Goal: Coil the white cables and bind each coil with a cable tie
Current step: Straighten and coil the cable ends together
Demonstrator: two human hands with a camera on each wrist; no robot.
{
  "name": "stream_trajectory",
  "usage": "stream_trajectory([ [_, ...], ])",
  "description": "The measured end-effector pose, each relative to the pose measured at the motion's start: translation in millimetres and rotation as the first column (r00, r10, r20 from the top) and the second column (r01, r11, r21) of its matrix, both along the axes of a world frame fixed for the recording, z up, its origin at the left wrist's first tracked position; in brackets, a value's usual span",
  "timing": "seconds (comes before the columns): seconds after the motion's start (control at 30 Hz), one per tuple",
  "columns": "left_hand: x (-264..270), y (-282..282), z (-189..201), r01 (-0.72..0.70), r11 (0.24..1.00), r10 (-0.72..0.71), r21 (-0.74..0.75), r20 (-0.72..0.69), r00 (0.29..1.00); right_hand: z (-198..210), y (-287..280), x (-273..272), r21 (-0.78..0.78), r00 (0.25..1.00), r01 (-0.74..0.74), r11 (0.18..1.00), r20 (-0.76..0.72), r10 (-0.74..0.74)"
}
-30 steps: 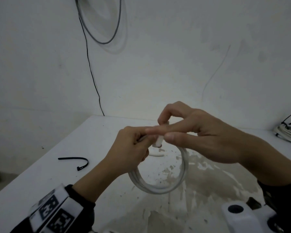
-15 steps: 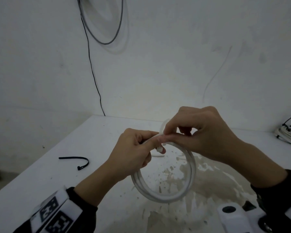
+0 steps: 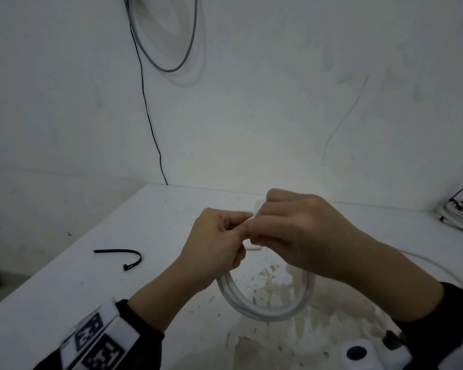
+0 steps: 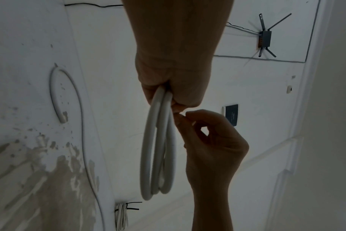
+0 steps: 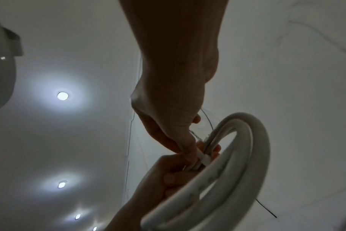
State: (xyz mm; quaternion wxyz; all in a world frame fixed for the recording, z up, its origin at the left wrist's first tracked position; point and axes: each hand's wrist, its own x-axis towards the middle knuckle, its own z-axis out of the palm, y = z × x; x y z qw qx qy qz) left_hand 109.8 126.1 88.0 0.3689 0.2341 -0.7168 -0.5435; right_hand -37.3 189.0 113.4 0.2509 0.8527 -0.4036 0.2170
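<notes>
My left hand (image 3: 217,244) clamps the springy coil (image 3: 265,308) at its top while my right hand (image 3: 292,231) pinches the tie (image 5: 202,157).

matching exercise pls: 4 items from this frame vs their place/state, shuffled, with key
Things:
1. white cable coil
2. black cable tie
3. tied cable bundle
4. grey cable loop

Places or states:
A. lying loose on the table, left of the hands
B. hanging on the wall
C. held up in the left hand, right hand pinching at its top
D. resting at the far right of the table, black ties around it

Pairs: 1-C, 2-A, 3-D, 4-B
</notes>
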Motion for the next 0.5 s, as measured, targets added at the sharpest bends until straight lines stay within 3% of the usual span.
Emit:
stream_trajectory([
  [0.13,-3.9,-0.1,-1.2,0.022,0.996,-0.02,0.085,-0.019,1.0,-5.1,-1.3,-0.3,-0.01,0.993,0.007,1.0,-0.117,-0.008],
  [0.27,-6.7,-1.5,-2.5,0.012,0.992,-0.014,0.127,0.013,1.0,-3.1,-5.2,-3.8,0.114,0.992,0.002,0.993,-0.125,0.012],
  [0.4,-4.2,-5.1,-6.5,0.025,0.983,-0.033,0.183,0.039,0.999,6.3,1.3,-9.5,0.295,1.0,0.016,0.955,0.01,-0.02],
  [0.5,-1.8,-5.7,-2.9,0.057,0.983,-0.067,0.175,0.051,0.996,9.9,3.0,-12.3,0.293,0.987,-0.027,0.956,0.158,-0.021],
])
